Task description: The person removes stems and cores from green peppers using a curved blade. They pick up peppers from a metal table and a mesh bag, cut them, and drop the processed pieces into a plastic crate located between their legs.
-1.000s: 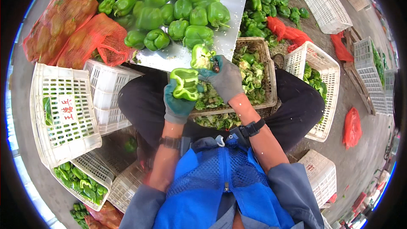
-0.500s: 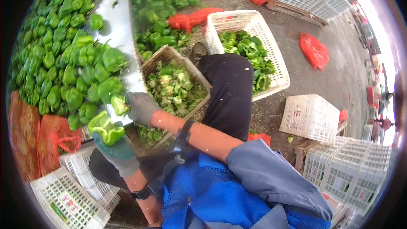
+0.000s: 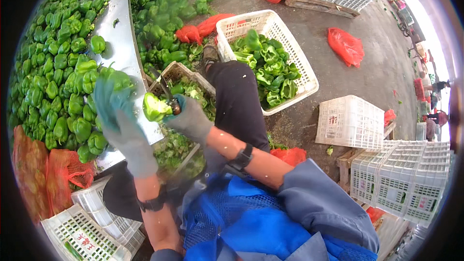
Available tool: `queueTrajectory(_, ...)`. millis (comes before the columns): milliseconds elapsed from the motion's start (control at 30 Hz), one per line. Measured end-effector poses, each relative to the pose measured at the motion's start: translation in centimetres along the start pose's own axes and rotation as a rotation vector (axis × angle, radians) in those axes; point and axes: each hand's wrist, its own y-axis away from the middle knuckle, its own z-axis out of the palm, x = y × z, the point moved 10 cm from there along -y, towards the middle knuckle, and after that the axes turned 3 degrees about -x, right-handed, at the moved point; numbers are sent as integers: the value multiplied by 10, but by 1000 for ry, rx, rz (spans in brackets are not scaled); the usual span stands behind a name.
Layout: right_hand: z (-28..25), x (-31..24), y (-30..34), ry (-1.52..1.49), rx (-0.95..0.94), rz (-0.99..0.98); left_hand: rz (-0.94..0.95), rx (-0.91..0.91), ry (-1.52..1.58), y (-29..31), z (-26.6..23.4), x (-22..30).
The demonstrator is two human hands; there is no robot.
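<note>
A cut piece of green pepper (image 3: 156,108), pale flesh showing, is at the right edge of the metal worktop (image 3: 124,34), toward the near end. The right hand (image 3: 190,120), in a grey and teal glove, is just right of that edge, closed around a knife (image 3: 166,86) with a dark curved blade, the pepper piece against its fingertips. The left hand (image 3: 122,123), also gloved, is over the near end of the worktop, its fingers stretched toward the whole peppers (image 3: 62,63). It is blurred, and I cannot tell whether it grips one.

Whole peppers cover the worktop's left part, and more loose peppers (image 3: 162,21) lie on the floor right of it. Just beside its right edge stands a dingy crate (image 3: 195,71) of pepper trimmings (image 3: 170,151), partly hidden by the right arm. Farther right of the worktop, a white crate (image 3: 305,70) holds cut peppers (image 3: 270,65); beyond that, a red bag (image 3: 345,46) lies on the floor. Red net sacks (image 3: 33,174) sit against the worktop's near left corner.
</note>
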Motion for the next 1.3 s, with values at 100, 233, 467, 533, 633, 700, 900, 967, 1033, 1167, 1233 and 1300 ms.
queueTrajectory(100, -17, -29, 9, 419, -104, -83, -208, 53, -115, 46, -53, -44)
queueTrajectory(233, 23, -41, 31, 529, -454, -289, -997, -307, 790, 141, -36, -137)
queueTrajectory(467, 28, -35, 41, 520, -575, -376, -903, 48, 1102, 157, -12, -148)
queueTrajectory(533, 20, -26, 37, 416, -474, -93, -815, 121, 1130, 157, -28, -159)
queueTrajectory(633, 33, -36, 44, 518, -293, -334, -585, 73, 694, 145, -51, -146)
queueTrajectory(700, 46, -36, 47, 548, -235, -429, -454, 10, 593, 136, -51, -131)
queueTrajectory(900, 50, -6, 34, 496, -174, -326, -443, 93, 286, 140, -47, -115)
queueTrajectory(967, 52, -1, 33, 503, -200, -365, -457, 158, 319, 142, -49, -119)
queueTrajectory(1033, 62, 14, 26, 489, -304, -327, -373, 105, -78, 141, -54, -116)
queueTrajectory(1167, 53, 36, 16, 511, -257, -116, -143, -38, -440, 127, -36, -89)
queueTrajectory(1233, 53, 43, 17, 20, -295, 43, -182, -32, -409, 126, -39, -89)
queueTrajectory(1300, 43, 52, 16, -67, -350, 95, -384, -70, -94, 131, -41, -109)
